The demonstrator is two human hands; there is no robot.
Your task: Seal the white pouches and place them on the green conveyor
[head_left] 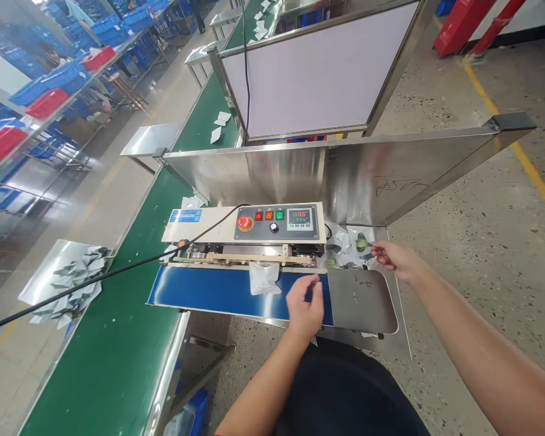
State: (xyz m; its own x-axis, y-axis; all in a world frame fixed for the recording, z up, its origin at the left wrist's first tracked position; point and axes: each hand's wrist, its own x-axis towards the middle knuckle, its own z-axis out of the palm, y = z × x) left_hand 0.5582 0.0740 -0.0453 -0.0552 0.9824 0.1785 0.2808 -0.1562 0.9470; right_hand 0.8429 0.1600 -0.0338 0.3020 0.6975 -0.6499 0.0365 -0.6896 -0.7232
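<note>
A sealing machine (204, 227) with a red knob and a lit digital display stands on the metal bench. On its blue belt (186, 290) a white packet (264, 278) lies with its upper edge at the sealing strip. My left hand (306, 304) is over the belt, right of that packet, fingers curled with a gap between thumb and forefinger and nothing seen between them. My right hand (396, 259) is pinched at the edge of a clear packet with something green inside (362, 243), beside a pile of packets (340, 239) at the machine's right end.
A green conveyor (118, 339) runs along the left, with a tray (57, 266) heaped with packets beside it. Metal panels (263, 175) rise behind the machine. A black cable (131, 264) crosses in front. A metal plate (366, 300) adjoins the belt's right end.
</note>
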